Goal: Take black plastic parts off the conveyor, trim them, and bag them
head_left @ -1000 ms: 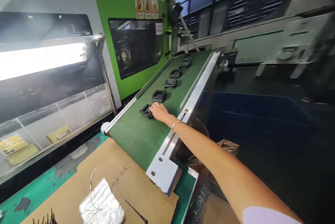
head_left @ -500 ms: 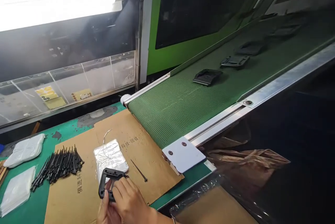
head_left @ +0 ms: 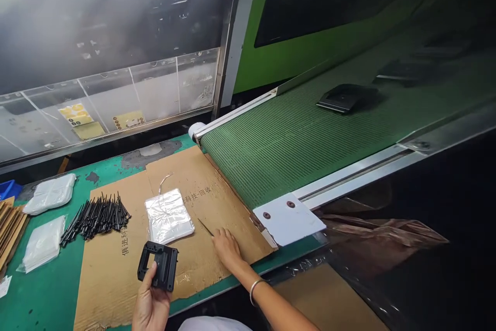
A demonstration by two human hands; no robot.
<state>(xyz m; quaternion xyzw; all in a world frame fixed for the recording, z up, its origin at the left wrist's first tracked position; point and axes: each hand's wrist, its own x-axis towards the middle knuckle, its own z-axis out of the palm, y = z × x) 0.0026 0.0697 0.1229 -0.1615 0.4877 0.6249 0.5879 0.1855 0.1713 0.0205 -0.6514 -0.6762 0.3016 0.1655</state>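
Fingers of the left hand (head_left: 151, 304) curl behind a black moulded plastic frame (head_left: 158, 265), with the thumb pressed across its matte face, so the frame is held up just above the near edge of the cardboard sheet (head_left: 227, 207). This squarish part has rectangular openings and thick ribbed edges. Fingers of the right hand (head_left: 228, 248) lie slightly spread and flat on the corrugated cardboard, just beside the end of one thin black pin (head_left: 205, 227); a metal bangle (head_left: 254, 290) circles that wrist.

On the cardboard, which carries printed Chinese characters, sit one crinkled silver foil pouch (head_left: 169, 216) and a loose heap of black pins (head_left: 96, 216), too many and too tangled to count. One thin pale wire (head_left: 165, 182) curls above the pouch. Two soft white plastic bags (head_left: 50, 194) (head_left: 42, 243) lie on the scuffed green tabletop (head_left: 83, 167) to the left, near a blue bin (head_left: 10, 189) and stacked cardboard strips (head_left: 11, 227).

To the right runs a green ribbed conveyor belt (head_left: 294, 160) between metal rails, ending at one white metal plate (head_left: 289, 219) fixed by two bolts. Three dark frames lie spaced along the belt: one plain (head_left: 346, 97), two dim in shadow (head_left: 406, 72) (head_left: 442, 52).
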